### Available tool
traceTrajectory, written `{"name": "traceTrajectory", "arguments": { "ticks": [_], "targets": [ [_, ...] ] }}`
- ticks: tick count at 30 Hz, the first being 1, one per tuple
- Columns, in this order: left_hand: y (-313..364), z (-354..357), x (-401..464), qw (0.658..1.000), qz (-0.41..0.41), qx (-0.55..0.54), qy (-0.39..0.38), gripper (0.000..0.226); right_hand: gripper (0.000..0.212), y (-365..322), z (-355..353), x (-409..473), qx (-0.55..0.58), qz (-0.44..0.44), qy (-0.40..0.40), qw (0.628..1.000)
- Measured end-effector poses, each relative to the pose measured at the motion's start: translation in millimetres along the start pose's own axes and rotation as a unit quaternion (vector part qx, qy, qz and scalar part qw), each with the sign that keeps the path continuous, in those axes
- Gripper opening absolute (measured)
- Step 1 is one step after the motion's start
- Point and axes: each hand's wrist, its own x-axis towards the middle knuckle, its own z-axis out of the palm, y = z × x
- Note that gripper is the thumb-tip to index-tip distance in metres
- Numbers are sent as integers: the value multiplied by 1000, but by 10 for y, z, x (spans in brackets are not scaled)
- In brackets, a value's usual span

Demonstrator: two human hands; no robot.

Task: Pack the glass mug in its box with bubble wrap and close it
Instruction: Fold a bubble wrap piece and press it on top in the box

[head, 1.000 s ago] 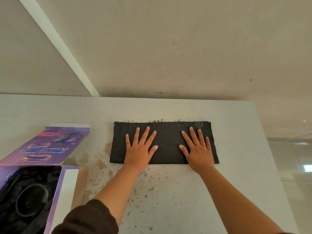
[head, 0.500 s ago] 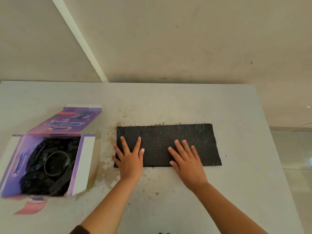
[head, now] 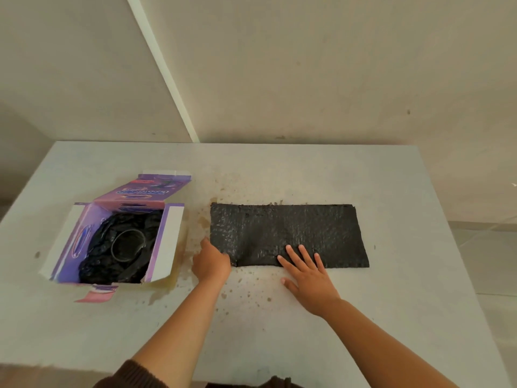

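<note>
Mug [head: 127,245] sits wrapped in the open box [head: 170,242]; left hand [head: 211,263] pinches the black bubble wrap sheet [head: 293,231], right hand [head: 307,271] presses flat; closing remains.

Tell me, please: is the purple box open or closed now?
Open. The purple box has its lid flap standing up at the back, and the glass mug shows inside, nested in black bubble wrap.

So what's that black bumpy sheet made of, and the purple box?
The black sheet looks like plastic bubble wrap: its surface is shiny and covered in small bumps. The purple box looks like thin printed cardboard, glossy outside, with plain white insides on its open flaps. Both are guesses from looks alone.
</note>
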Motion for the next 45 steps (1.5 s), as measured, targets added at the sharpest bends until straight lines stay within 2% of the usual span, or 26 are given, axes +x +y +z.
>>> {"name": "traceTrajectory", "arguments": {
  "ticks": [2,4,8,11,14,16,18,20,22,24,26,29,32,34,38,41,43,45],
  "targets": [
    [48,-46,-76,998,19,-56,21,49,77,32,-31,3,10,-6,-10,1000],
    [125,-87,-216,984,70,-164,12,48,55,61,-88,-8,43,-2,-22,999],
    [275,-120,-497,938,160,-306,13,47,50,112,-200,-52,201,32,10,979],
    [457,-43,-705,914,171,-365,-37,46,43,165,-263,-153,360,90,68,926],
    [627,125,-860,921,177,-337,-79,26,36,221,-327,-296,441,170,179,863],
    [720,243,-947,924,202,-309,-96,17,34,363,-358,-404,410,239,255,842],
    [798,350,-1043,922,224,-294,-117,20,35,610,-309,-526,298,266,252,882],
    [844,473,-1113,914,254,-283,-139,26,40,861,-216,-657,228,256,178,922],
    [881,596,-1174,907,294,-257,-158,26,44,1013,-176,-745,227,233,131,936],
    [907,741,-1195,903,346,-199,-160,26,45,1074,-204,-767,241,213,124,939],
    [930,882,-1190,895,400,-121,-158,34,46,1095,-271,-770,307,225,146,913],
    [942,1078,-1156,868,468,-8,-164,41,40,1141,-357,-784,447,242,202,837],
    [965,1223,-1149,846,505,44,-169,43,27,1189,-448,-764,561,262,224,753],
    [968,1321,-1131,842,511,66,-162,44,23,1221,-494,-739,589,264,233,727],
    [909,1577,-1047,804,555,185,-109,50,38,1269,-525,-674,589,285,207,727],
    [916,1677,-1013,802,541,225,-117,55,29,1343,-577,-581,552,307,198,750],
    [934,1688,-1012,820,525,172,-150,57,20,1385,-600,-493,526,317,187,767],
    [968,1663,-1027,844,494,58,-201,61,20,1411,-614,-393,494,335,175,783]
  ]
}}
